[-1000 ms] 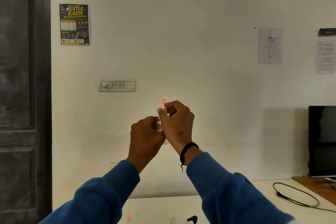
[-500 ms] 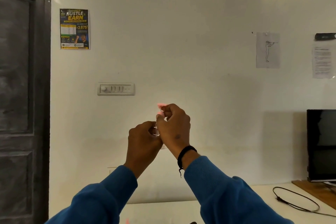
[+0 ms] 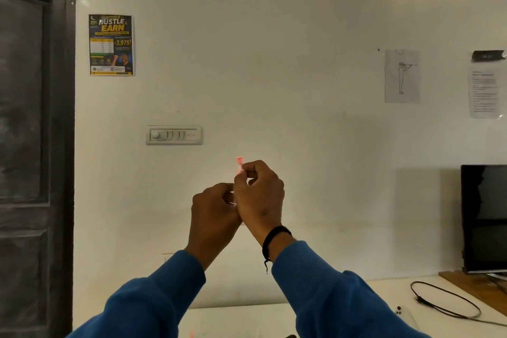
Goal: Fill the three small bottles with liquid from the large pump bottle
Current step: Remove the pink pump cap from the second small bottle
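Both hands are raised in front of the white wall, pressed together. My left hand [image 3: 212, 211] curls round a small clear bottle [image 3: 232, 202], of which only a sliver shows between the hands. My right hand [image 3: 259, 197] pinches a small pink pump top [image 3: 239, 164] that sticks up above its fingers, over the bottle. The large pump bottle and the other small bottles are out of view, except for a pink tip [image 3: 191, 334] at the bottom edge.
A white table [image 3: 365, 299] runs along the bottom, with a black cable [image 3: 444, 302] and a white controller [image 3: 406, 315] at the right. A dark monitor [image 3: 484, 217] on a wooden board stands far right. A dark door [image 3: 33, 145] fills the left.
The camera has tilted up slightly, so less of the table shows. The hands stay together at the same spot, the right fingers shifting a little on the pink top.
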A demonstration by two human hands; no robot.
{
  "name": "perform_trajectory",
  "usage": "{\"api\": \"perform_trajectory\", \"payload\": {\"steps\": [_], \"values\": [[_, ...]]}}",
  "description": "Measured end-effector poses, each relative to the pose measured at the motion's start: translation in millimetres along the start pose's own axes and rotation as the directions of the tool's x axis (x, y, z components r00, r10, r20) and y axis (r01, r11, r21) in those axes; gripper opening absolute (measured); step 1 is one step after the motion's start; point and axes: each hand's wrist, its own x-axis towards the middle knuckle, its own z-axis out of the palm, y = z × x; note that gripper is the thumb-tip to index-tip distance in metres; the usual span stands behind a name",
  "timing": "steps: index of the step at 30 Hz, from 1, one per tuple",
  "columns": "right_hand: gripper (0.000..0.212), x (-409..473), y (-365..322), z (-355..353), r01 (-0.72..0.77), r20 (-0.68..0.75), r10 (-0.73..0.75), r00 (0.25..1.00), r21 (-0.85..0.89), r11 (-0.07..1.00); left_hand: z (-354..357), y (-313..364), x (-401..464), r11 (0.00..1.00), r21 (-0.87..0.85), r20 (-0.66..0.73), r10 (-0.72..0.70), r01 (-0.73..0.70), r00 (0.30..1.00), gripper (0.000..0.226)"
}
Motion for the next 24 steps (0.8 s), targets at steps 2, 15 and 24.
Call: {"api": "perform_trajectory", "payload": {"steps": [2, 15, 24], "values": [[0.01, 0, -1, -1, 0.003, 0.005, -0.003, 1.0, -0.002, 1.0, 1, 4, -1, 1.0, -0.011, -0.007, -0.003, 0.003, 1.0, 0.012], [0.024, 1, -7, -5, -0.021, 0.013, 0.021, 1.0, -0.014, 1.0, 3, 3, -2, 1.0, -0.02, 0.012, 0.012, -0.012, 1.0, 0.014], [0.023, 12, -3, -12, 0.003, 0.098, 0.007, 0.995, -0.098, 0.995, 3, -5, -1, 1.0, -0.004, -0.043, -0.022, 0.022, 0.999, 0.035]]}}
